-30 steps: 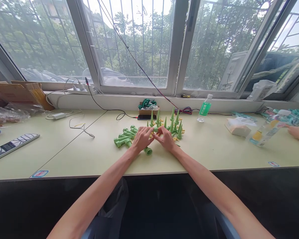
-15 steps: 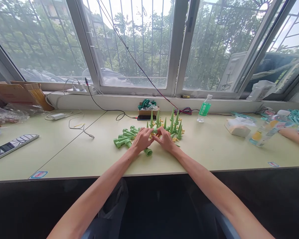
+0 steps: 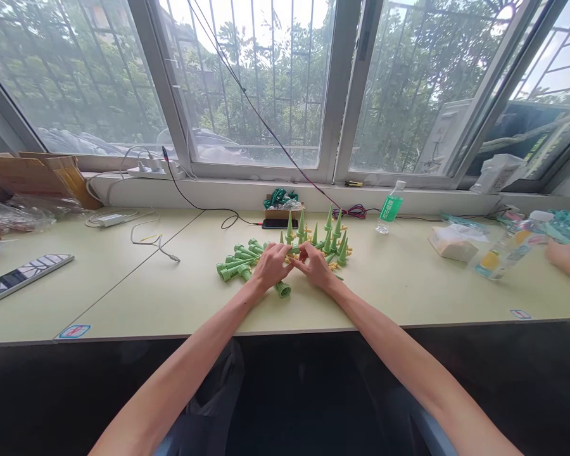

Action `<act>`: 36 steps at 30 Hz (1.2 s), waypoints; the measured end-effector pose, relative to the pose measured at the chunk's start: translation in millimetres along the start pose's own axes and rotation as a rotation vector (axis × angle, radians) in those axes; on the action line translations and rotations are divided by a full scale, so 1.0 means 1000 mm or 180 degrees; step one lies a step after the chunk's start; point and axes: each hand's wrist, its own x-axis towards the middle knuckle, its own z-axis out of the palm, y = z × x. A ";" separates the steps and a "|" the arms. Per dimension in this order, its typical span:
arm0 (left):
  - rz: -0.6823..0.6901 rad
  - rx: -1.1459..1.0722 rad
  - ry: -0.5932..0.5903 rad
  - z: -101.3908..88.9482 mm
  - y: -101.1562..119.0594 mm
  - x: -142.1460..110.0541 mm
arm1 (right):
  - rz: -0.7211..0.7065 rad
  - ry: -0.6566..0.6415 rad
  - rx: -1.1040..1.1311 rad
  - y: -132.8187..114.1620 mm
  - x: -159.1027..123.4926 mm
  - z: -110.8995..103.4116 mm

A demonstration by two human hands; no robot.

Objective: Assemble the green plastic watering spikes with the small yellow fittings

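My left hand is closed around a green plastic watering spike, mostly hidden by the fingers. My right hand meets it from the other side, its thumb and fingers pinched on the spike's end; any small part between them is too covered to make out. Left of my hands lies a group of green tubes with wide threaded cups. One more cup end pokes out below my left wrist. Behind and right of my right hand, several green pointed spikes stand upright with small yellow valves.
Behind the spikes are a phone on a cable and a small box. To the right stand a green-labelled bottle, a tissue pack and a larger bottle. Another person's hand shows at the right edge.
My hands stay in nearly the same place, with the right fingers shifting slightly on the spike. At the right edge, the other person's hand has moved and now holds something.
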 end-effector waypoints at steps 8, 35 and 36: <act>-0.0075 -0.0096 -0.0080 0.002 -0.001 -0.002 | 0.0001 0.0007 -0.0026 0.002 0.000 0.001; -0.0360 -0.0118 -0.0234 -0.005 0.007 -0.002 | -0.0140 0.0017 -0.0012 -0.009 0.001 -0.002; -0.0283 -0.0144 -0.0248 -0.005 0.007 -0.002 | -0.0143 0.0027 -0.0025 -0.009 0.001 -0.001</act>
